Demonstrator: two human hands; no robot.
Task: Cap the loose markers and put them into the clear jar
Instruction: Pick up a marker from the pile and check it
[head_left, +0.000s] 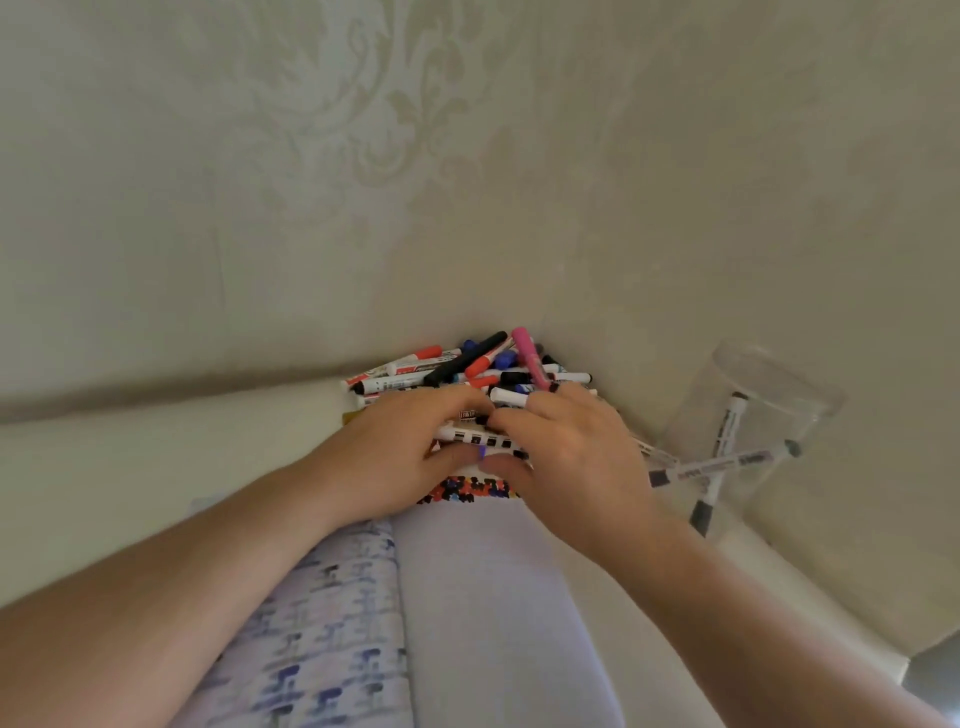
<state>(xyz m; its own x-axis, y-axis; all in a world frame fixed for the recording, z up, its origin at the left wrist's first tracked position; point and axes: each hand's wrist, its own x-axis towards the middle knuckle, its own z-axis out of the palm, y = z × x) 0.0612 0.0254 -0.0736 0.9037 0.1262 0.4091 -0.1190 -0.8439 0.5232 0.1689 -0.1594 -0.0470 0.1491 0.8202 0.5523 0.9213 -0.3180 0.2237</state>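
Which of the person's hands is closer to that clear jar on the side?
The right hand is nearer: it lies just left of the clear jar. The left hand sits farther left, beyond the right hand, on the marker pile.

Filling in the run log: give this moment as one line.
hands: left and right both grip white black-banded marker | pile of mixed markers: behind | clear plastic jar: right, two markers inside

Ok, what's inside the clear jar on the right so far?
The clear plastic jar holds two white markers with dark caps, crossed and leaning. Nothing else shows through its walls; its base is hard to make out.
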